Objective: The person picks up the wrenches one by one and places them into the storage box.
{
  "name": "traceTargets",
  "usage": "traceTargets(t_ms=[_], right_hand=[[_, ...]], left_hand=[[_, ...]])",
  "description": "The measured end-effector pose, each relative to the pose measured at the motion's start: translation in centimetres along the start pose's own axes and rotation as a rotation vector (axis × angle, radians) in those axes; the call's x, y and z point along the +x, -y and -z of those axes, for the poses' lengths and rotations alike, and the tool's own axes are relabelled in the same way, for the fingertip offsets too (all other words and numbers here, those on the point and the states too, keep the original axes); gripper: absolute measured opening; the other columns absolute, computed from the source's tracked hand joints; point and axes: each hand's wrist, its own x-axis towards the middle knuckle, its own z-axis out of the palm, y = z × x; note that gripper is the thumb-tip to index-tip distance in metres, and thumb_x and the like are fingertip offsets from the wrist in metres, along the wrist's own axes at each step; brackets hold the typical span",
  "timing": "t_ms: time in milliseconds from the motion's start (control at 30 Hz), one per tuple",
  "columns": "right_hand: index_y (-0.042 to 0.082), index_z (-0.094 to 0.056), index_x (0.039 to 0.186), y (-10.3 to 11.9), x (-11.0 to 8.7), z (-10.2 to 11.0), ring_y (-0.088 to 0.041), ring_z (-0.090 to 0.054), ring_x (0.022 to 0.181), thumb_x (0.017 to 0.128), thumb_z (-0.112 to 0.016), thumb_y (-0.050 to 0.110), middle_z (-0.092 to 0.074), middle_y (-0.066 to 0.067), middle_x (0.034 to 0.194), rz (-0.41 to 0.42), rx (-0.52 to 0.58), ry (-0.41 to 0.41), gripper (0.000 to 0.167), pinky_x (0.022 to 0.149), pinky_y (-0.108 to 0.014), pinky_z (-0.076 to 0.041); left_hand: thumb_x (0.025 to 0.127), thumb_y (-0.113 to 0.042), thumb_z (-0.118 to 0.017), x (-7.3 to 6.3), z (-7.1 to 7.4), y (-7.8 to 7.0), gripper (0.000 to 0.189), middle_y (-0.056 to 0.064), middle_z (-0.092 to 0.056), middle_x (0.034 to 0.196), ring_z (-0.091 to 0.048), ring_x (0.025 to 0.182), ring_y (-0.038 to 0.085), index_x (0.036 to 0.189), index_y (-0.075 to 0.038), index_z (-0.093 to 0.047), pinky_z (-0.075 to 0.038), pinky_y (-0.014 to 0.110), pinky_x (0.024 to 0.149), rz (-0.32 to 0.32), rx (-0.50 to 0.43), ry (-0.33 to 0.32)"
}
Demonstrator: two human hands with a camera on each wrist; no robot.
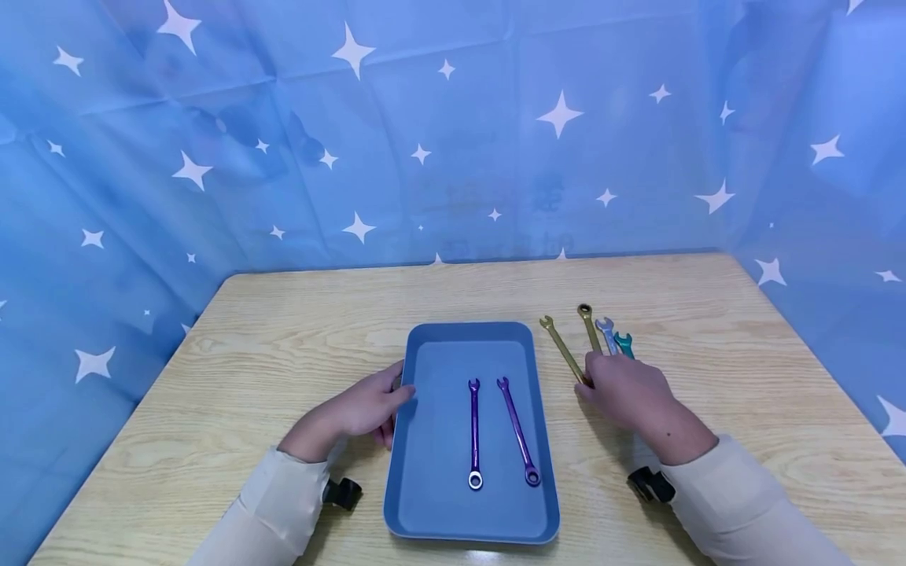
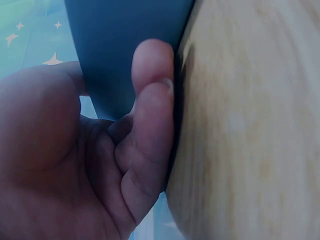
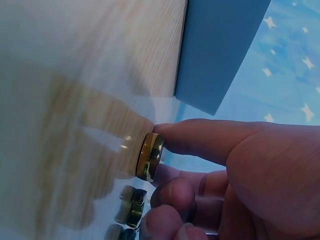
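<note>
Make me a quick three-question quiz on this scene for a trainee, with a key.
1. How many purple wrenches lie in the tray?
2. True or false: the left grip holds the tray by its right edge, the side nearer the right grip.
3. Fill in the colour: the right grip pinches a ___ wrench.

Key: 1. Two. 2. False; it holds the left edge. 3. Gold.

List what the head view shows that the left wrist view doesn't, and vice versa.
Only the head view: two purple wrenches in the tray, the right hand and the other wrenches by it.

Only the left wrist view: the palm side of the left hand.

Both: the left hand at the tray's side, the table and the starry curtain.
</note>
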Motion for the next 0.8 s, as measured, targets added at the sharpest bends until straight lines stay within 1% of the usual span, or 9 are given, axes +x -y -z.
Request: traceTargets(t_ms=[167,333,500,567,700,800], right_hand=[[0.013,-0.051,0.073,0.11,0.08,0.06,-0.014,-0.041,0.053,0.096,-0.063,0.02,-0.047,0.0,0.06,0.001,-0.006,0.01,0.027,0.047,-0.028,-0.031],[0.013,-0.052,0.07,0.18,0.01,-0.12,-0.014,-0.04,0.052,0.092,-0.063,0.016,-0.043,0.002,0.058,0.01,0.009,0.063,0.025,0.047,-0.028,-0.03],[0.015,-0.05,0.063,0.3,0.0,-0.24,-0.013,-0.038,0.05,0.087,-0.065,0.016,-0.038,0.005,0.054,0.039,0.002,0.045,0.028,0.045,-0.027,-0.027],[0.015,-0.05,0.061,0.34,-0.08,-0.34,-0.012,-0.037,0.049,0.087,-0.067,0.017,-0.037,0.005,0.054,0.047,0.002,0.048,0.031,0.045,-0.027,-0.027],[0.017,-0.053,0.059,0.45,-0.22,-0.51,-0.012,-0.039,0.049,0.087,-0.068,0.02,-0.039,0.006,0.053,0.048,0.01,0.081,0.032,0.045,-0.027,-0.029],[0.017,-0.051,0.057,0.52,-0.23,-0.53,-0.012,-0.039,0.048,0.086,-0.068,0.021,-0.038,0.006,0.052,0.05,0.005,0.069,0.034,0.044,-0.027,-0.029]], left_hand=[[0.108,-0.028,-0.04,0.07,0.07,-0.09,0.063,0.01,-0.065,0.058,-0.064,0.048,0.025,0.162,-0.015,-0.01,-0.057,0.04,0.049,-0.006,0.013,-0.021],[0.109,-0.028,-0.038,-0.01,-0.02,0.08,0.062,0.009,-0.066,0.06,-0.065,0.049,0.024,0.162,-0.015,-0.01,-0.058,0.04,0.05,-0.003,0.01,0.004],[0.108,-0.029,-0.04,-0.03,0.04,0.02,0.063,0.01,-0.066,0.059,-0.065,0.048,0.025,0.162,-0.015,-0.011,-0.058,0.04,0.05,-0.002,0.015,-0.017],[0.108,-0.029,-0.04,-0.01,0.01,0.02,0.063,0.01,-0.066,0.059,-0.065,0.049,0.025,0.162,-0.015,-0.011,-0.058,0.04,0.05,-0.001,0.012,-0.016],[0.108,-0.029,-0.039,-0.01,-0.13,0.14,0.063,0.01,-0.066,0.06,-0.065,0.049,0.024,0.162,-0.014,-0.009,-0.058,0.039,0.05,0.009,0.015,0.001],[0.108,-0.029,-0.039,0.05,-0.14,0.19,0.063,0.01,-0.066,0.06,-0.065,0.049,0.025,0.162,-0.014,-0.009,-0.058,0.04,0.049,0.006,0.015,-0.008]])
